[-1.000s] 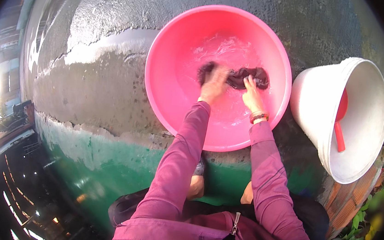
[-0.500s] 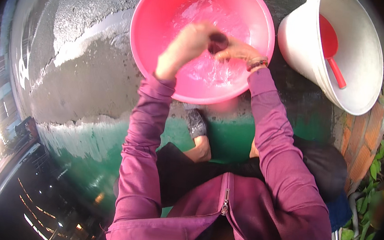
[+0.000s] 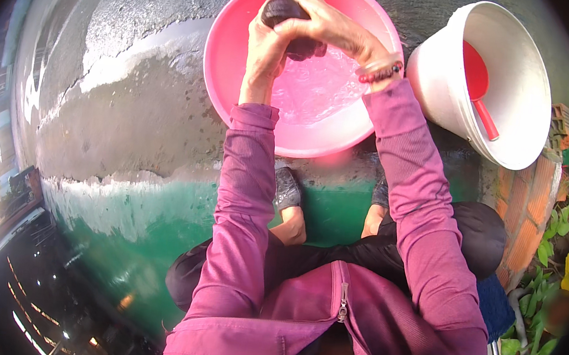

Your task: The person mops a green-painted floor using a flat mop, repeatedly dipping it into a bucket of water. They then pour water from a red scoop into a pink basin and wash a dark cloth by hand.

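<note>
Over the far left part of a pink basin (image 3: 328, 147), both my hands are closed round a dark, wet-looking bundle (image 3: 283, 12). One rounded end of it pokes up between the fingers, and another part shows below my right palm; its kind cannot be made out. My left hand (image 3: 263, 52) grips it from the left side. From the right, my right hand (image 3: 333, 28) wraps over it, thumb across the front and some fingers raised. Shallow rippling water (image 3: 317, 88) lies in the basin.
A white bucket (image 3: 438, 76) tilts beside the basin on the right, with a red long-handled scoop (image 3: 476, 76) inside. Wet grey concrete (image 3: 119, 114) meets a green floor strip (image 3: 149, 233) near my feet. An orange brick edging (image 3: 525, 207) and leafy plants (image 3: 553, 237) line the right side.
Both hands have moved away from me and to the left, from the basin's middle toward its far left. They now wrap the dark bundle more fully.
</note>
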A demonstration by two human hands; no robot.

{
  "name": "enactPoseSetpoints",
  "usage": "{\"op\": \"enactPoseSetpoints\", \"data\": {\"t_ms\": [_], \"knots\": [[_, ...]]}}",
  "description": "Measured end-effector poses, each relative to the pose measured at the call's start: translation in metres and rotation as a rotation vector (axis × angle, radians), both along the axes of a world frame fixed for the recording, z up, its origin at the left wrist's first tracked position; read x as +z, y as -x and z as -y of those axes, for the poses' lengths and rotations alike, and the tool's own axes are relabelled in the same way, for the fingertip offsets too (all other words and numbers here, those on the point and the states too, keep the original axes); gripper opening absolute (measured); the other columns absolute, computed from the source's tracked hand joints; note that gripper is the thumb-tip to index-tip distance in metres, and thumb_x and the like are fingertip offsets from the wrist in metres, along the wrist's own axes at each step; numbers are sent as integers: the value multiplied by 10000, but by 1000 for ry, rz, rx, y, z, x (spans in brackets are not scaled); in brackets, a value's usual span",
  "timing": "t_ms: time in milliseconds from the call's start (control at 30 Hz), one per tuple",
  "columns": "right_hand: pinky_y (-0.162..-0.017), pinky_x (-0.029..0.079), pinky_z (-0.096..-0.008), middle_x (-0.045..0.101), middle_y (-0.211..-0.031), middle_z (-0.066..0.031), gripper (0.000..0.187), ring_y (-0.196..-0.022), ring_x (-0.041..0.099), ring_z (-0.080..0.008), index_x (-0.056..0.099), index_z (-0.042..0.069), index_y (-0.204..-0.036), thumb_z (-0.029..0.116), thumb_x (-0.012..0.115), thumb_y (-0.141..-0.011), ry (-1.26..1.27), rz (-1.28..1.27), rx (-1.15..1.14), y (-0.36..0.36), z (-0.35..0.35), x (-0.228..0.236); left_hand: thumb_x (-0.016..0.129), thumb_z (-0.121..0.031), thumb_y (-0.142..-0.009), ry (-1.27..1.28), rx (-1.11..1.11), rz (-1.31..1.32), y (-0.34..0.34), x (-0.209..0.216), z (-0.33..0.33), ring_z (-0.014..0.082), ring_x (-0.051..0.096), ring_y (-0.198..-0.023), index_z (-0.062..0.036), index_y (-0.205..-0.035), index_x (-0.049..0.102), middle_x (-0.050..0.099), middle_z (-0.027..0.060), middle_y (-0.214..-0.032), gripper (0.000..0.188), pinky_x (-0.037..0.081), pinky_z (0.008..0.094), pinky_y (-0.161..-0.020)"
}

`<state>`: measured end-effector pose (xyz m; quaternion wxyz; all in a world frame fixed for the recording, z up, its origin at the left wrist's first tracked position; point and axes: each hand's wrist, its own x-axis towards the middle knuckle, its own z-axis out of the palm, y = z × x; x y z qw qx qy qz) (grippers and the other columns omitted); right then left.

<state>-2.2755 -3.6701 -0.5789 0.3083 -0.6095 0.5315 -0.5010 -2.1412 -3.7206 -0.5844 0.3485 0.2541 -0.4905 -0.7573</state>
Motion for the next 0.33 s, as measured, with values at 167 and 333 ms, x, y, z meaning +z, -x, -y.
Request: {"op": "enactPoseSetpoints", "data": {"t_ms": [167, 333], "knots": [[-876, 457, -352, 455, -1241, -181, 802, -1122, 490, -264, 323, 13, -1337, 409, 698, -748, -440, 669, 153, 16, -24, 1, 652, -56, -729, -319, 197, -45, 33, -10, -7, 180, 606, -709, -10, -993, 531, 594, 78, -843, 294, 537, 304, -612], [-761, 536, -404, 392, -1329, -46, 807, -1196, 432, -237, 226, 206, -1407, 339, 709, -775, -466, 1196, 329, 2, -26, -39, 620, -98, -775, 59, 384, 264, 37, -35, -11, 280, 545, -967, -28, -1243, 349, 506, 164, -1073, 546, 461, 406, -876]]}}
